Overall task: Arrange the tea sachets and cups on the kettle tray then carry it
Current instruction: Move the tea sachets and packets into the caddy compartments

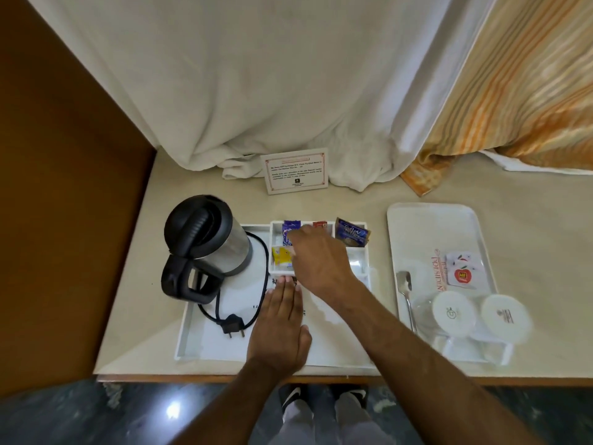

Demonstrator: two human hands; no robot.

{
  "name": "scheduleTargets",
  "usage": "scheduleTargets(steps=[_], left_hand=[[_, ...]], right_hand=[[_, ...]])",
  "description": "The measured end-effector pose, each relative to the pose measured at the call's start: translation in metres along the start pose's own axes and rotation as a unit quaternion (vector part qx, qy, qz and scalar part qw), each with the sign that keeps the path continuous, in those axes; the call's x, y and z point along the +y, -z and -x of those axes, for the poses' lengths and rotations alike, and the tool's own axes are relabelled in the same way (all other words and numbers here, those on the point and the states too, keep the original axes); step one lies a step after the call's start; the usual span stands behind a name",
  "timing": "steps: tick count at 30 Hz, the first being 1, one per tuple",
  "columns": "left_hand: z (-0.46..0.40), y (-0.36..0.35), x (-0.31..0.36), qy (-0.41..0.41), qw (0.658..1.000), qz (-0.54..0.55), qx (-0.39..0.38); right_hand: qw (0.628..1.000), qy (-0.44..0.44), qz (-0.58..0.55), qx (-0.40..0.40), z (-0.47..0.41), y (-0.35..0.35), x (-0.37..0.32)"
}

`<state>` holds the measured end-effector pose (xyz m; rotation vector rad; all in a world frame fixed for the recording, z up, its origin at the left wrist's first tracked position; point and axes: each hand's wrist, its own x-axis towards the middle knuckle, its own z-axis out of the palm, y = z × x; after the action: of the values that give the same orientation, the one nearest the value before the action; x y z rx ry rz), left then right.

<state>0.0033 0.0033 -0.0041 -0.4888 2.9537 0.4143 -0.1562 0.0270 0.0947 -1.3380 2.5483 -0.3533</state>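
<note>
A white kettle tray (205,345) lies on the counter with a black-and-steel kettle (208,242) at its left. Its divided sachet box (359,261) holds a blue sachet (287,231), a yellow sachet (280,255), a red sachet (319,225) and a blue tea sachet (351,236). My left hand (280,322) rests flat on the tray, fingers together. My right hand (317,258) reaches over the box, fingertips at the blue and yellow sachets; what it grips is hidden. Two upturned white cups (454,313) (505,317) stand on a second white tray (401,226) to the right.
The second tray also carries a spoon (406,295) and two apple-printed sachets (462,271). The kettle's cord and plug (232,326) lie on the kettle tray. A card (295,170) stands behind, against white and striped curtains. A wooden wall is at the left.
</note>
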Motion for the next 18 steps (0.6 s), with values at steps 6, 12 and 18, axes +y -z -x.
scheduleTargets(steps=[6,12,18], left_hand=[[0.002,-0.008,-0.003,-0.026,0.999,0.008,0.036],[0.002,-0.013,-0.006,-0.027,0.999,-0.010,0.037],[0.001,-0.017,-0.009,-0.029,0.999,-0.014,0.032]], right_hand=[[0.979,-0.121,0.001,0.163,0.038,0.055,0.087],[0.941,-0.236,0.155,-0.188,0.074,0.079,0.224],[0.953,-0.222,0.089,-0.187,0.081,0.064,0.251]])
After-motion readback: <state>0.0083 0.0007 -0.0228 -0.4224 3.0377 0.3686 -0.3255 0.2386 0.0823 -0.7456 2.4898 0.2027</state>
